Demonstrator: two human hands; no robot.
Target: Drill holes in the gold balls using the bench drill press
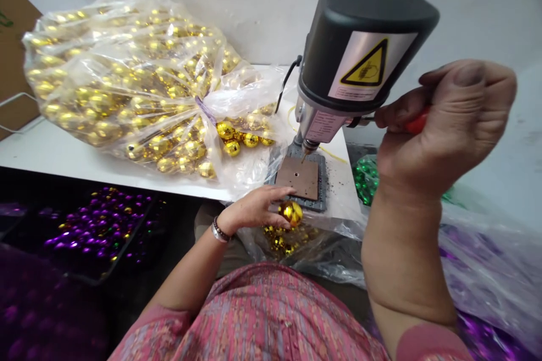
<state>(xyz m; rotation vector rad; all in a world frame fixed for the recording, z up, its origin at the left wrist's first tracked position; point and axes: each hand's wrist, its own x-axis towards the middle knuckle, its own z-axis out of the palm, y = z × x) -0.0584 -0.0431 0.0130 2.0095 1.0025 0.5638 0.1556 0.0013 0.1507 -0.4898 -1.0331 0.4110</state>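
My left hand is at the front edge of the drill press base, thumb and fingers around a shiny gold ball. Below it, more gold balls lie in clear plastic at my lap. My right hand is raised and closed around the red-knobbed lever of a small drill press. Its drill bit points down, above a brown plate with a small hole in it. The plate rests on the dark base.
A big clear bag of gold balls, tied with a purple band, fills the left of the white table. Purple balls lie in a dark tray below left. Green balls and purple-filled plastic are at the right.
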